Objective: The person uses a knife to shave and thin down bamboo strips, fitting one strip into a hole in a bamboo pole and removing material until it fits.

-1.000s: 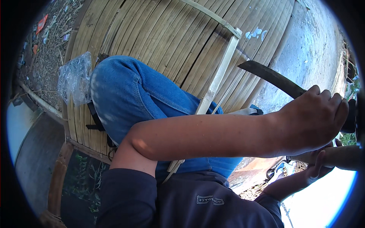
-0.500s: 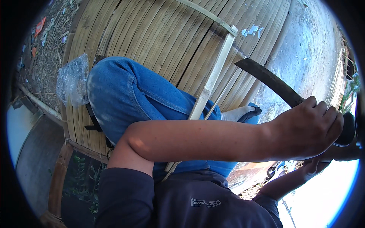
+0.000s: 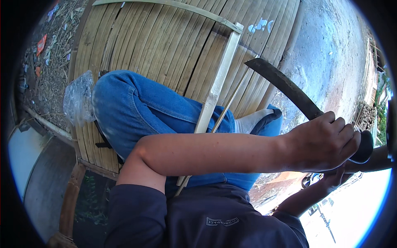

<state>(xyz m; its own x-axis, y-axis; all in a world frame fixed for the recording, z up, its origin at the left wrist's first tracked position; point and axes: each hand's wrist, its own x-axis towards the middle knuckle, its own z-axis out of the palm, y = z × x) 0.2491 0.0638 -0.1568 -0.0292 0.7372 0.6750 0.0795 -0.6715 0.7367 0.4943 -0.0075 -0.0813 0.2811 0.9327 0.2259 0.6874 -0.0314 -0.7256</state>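
The left forearm (image 3: 211, 153) hides part of a long pale strip (image 3: 218, 82). The left hand (image 3: 324, 140) has its fingers wrapped round the handle of a machete (image 3: 289, 88) — only the knobbed end shows. Beneath, the right hand (image 3: 333, 177) is partly covered; I cannot tell whether its fingers grasp the thick rod (image 3: 372, 160), cut off rightward. Farther lies the slatted bench (image 3: 157, 53), the dark, curved blade angling across its edge.

Outdoor yard, bamboo platform (image 3: 165, 53), littered ground (image 3: 58, 53)
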